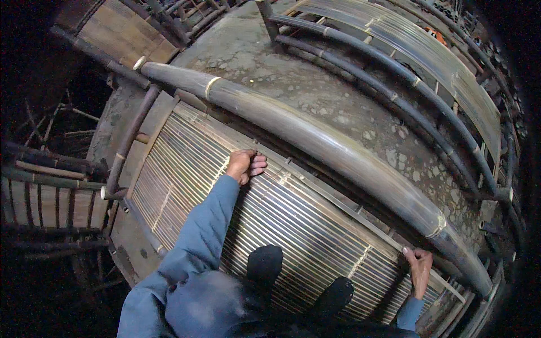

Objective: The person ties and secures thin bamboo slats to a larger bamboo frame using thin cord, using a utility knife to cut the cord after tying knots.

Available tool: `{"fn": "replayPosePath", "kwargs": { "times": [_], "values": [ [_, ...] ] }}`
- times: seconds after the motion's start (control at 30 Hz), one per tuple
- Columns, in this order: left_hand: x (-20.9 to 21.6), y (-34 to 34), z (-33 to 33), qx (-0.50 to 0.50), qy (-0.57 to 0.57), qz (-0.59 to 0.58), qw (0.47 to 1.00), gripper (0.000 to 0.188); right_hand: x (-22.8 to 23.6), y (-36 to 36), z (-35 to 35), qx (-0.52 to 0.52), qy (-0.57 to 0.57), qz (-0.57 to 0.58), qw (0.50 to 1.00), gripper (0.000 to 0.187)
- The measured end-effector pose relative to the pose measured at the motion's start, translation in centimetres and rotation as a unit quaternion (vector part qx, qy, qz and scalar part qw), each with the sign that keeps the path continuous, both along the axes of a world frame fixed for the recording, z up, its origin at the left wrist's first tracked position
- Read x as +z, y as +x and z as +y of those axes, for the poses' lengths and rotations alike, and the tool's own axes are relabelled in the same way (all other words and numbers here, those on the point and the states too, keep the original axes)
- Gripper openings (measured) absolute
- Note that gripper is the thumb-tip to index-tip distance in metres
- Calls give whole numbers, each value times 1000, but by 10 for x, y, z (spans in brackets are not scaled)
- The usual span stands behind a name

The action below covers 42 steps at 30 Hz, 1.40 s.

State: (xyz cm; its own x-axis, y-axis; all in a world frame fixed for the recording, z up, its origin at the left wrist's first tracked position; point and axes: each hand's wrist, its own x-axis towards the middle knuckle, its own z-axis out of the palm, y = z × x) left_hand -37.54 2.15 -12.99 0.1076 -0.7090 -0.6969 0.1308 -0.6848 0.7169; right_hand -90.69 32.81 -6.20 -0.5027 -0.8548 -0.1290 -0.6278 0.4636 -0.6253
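Observation:
A bamboo slat panel (197, 152) lies beneath me, its narrow slats bound by pale cross ties. Along its far edge runs a long, flat bamboo strip (338, 208). My left hand (247, 166) is closed at the left part of this strip, fingers curled and thumb on top. What lies inside those fingers is partly hidden. Further right, my right hand (418, 270) pinches the same strip near its right end, thumb and fingers together. Both of my feet, in dark socks (265, 263), are on the slats between my hands.
A thick bamboo pole (304, 129) runs just beyond the panel. Past it is a stained concrete floor (349, 101), then another bamboo bench (394, 45) with dark rails. More bamboo frames (56, 205) stand at the left, beside a dark bamboo post (131, 135).

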Motion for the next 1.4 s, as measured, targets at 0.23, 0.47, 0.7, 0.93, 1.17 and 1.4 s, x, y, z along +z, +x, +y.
{"fn": "replayPosePath", "kwargs": {
  "times": [0.23, 0.47, 0.7, 0.93, 1.17, 1.4],
  "values": [
    [-5, -2, 9, 45, -62, -61, 995, 18, 3, 24, -32, -11, 98, -20, 995, 54],
    [21, -60, 46, -251, -456, -467, 715, 33, -70, 25, -19, 17, -8, 52, 998, 50],
    [-4, -88, 56, -466, -500, -454, 571, 48, -46, 19, 22, -101, -112, 196, 969, 40],
    [7, -100, 45, -531, -429, -431, 590, 48, -85, -91, 132, -300, 27, 342, 890, 56],
    [8, -72, 37, -478, -438, -362, 670, 36, -112, -79, 133, -318, 83, 360, 873, 50],
    [16, -79, 24, -521, -331, -358, 701, 38, -117, -49, 159, -506, -147, 225, 819, 51]
  ]
}}
